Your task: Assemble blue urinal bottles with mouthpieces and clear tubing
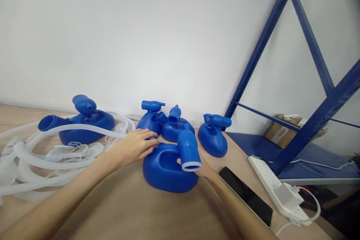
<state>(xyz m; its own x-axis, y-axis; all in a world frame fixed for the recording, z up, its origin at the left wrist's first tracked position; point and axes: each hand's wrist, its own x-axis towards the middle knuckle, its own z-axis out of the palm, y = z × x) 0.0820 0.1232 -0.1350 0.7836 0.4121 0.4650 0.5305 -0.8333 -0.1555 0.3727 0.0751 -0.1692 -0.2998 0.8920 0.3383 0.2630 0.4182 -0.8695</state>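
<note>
A blue plastic urinal bottle (168, 174) stands on the table in front of me. On its right side, a blue funnel-shaped adapter (188, 148) with a pale rim points its wide mouth toward me. My right hand (203, 167) wraps round the bottle's handle side, mostly hidden by the adapter; its thumb tip shows. My left hand (139, 144) curls its fingers at the bottle's far left end, where the neck is covered. A small translucent bit shows under those fingers, too hidden to name.
More blue bottles with adapters on top stand along the wall, one (98, 122) at left and one (213, 140) at right. Clear tubing (53, 161) with translucent caps lies left. A phone (247, 195), a power strip (270, 180) and blue shelving (258, 52) are at right.
</note>
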